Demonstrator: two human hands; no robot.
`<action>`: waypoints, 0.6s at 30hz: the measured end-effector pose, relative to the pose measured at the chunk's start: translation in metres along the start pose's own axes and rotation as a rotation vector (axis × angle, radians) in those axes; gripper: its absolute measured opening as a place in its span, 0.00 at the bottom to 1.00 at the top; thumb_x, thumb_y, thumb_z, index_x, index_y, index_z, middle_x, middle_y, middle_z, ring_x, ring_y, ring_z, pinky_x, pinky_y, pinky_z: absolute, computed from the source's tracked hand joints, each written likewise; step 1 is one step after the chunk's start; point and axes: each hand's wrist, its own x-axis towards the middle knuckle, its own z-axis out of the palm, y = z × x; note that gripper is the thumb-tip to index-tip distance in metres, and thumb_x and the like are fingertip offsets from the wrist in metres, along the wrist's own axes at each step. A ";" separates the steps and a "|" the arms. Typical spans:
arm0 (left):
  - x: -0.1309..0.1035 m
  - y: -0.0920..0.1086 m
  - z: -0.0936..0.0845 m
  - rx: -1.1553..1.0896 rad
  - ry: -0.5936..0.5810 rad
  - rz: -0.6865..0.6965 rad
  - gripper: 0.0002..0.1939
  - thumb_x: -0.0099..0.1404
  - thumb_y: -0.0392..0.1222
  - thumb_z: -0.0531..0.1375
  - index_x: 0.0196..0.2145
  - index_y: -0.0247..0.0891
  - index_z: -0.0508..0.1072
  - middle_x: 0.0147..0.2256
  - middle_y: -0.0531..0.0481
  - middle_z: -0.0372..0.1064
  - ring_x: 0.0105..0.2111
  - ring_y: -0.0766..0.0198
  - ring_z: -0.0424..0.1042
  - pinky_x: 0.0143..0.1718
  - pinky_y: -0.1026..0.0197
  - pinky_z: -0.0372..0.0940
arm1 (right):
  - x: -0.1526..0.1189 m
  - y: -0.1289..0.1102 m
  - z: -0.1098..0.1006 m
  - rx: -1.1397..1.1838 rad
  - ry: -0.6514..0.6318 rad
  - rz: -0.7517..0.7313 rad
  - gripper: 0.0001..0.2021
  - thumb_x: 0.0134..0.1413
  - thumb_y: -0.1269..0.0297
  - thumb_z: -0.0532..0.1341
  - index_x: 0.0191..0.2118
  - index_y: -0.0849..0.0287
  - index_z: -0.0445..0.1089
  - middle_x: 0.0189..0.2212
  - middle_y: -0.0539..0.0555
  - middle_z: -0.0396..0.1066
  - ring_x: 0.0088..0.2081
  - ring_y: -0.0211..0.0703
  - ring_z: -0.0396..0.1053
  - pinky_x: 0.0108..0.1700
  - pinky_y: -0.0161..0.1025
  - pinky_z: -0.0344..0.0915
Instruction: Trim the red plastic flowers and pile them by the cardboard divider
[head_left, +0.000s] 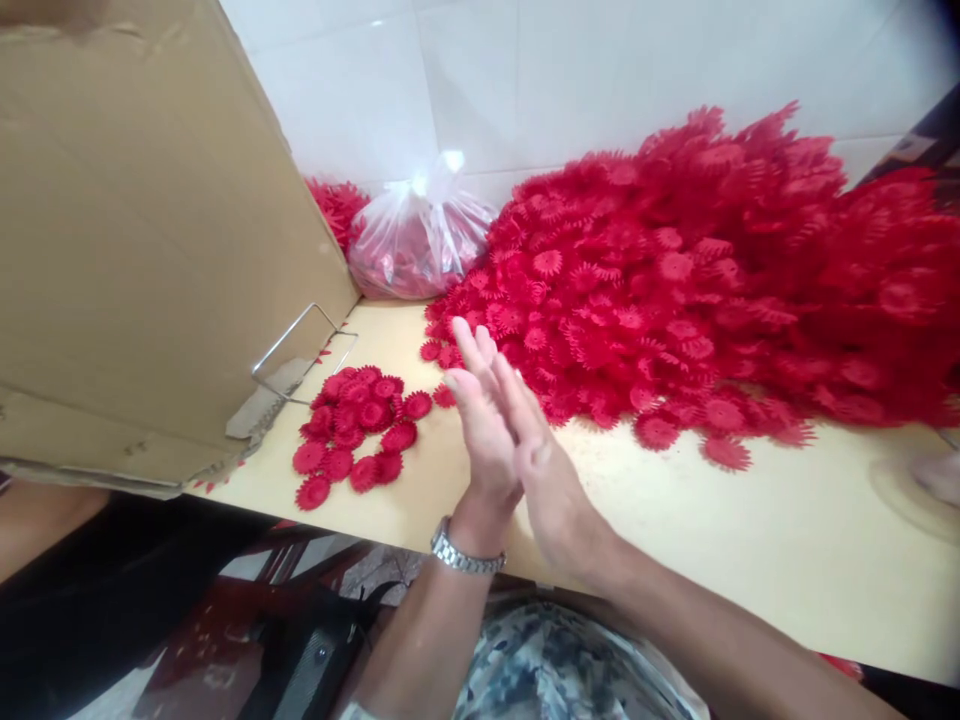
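My left hand (486, 430), with a metal watch (465, 556) at its wrist, and my right hand (546, 465) press palm to palm above the table. The fingers of both are stretched out straight, pointing away from me. Whatever may lie between the palms is hidden, and nothing sticks out. To their left is a small group of red toothed, flower-like discs (349, 412). Just beyond the fingertips begins a large heap of the same red discs (637, 290), reaching far to the right.
A tall cardboard sheet (135, 230) stands at the left, with a bent wire stand (281, 345) at its foot. Against the tiled wall (465, 70) sits a tied clear bag (420, 245) of red pieces. Another person's arm (45, 520) shows at lower left.
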 end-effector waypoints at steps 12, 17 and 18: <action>0.004 -0.007 -0.010 0.161 -0.245 0.342 0.32 0.58 0.69 0.38 0.59 0.64 0.53 0.63 0.69 0.43 0.65 0.63 0.32 0.63 0.57 0.34 | 0.006 0.009 -0.001 0.104 0.011 0.110 0.32 0.57 0.39 0.36 0.65 0.41 0.32 0.65 0.38 0.31 0.66 0.43 0.31 0.66 0.54 0.33; 0.000 -0.008 -0.007 0.119 -0.238 0.341 0.31 0.60 0.67 0.36 0.59 0.63 0.54 0.63 0.68 0.43 0.65 0.64 0.33 0.63 0.56 0.37 | 0.012 0.013 -0.004 0.155 -0.004 0.135 0.34 0.57 0.39 0.34 0.65 0.45 0.32 0.66 0.40 0.31 0.66 0.41 0.29 0.66 0.51 0.31; 0.000 -0.007 -0.006 0.109 -0.216 0.328 0.30 0.61 0.66 0.36 0.58 0.63 0.54 0.64 0.68 0.43 0.65 0.65 0.34 0.63 0.57 0.37 | 0.010 0.013 -0.004 0.156 -0.023 0.094 0.34 0.56 0.38 0.34 0.65 0.45 0.33 0.66 0.40 0.32 0.66 0.41 0.30 0.66 0.52 0.32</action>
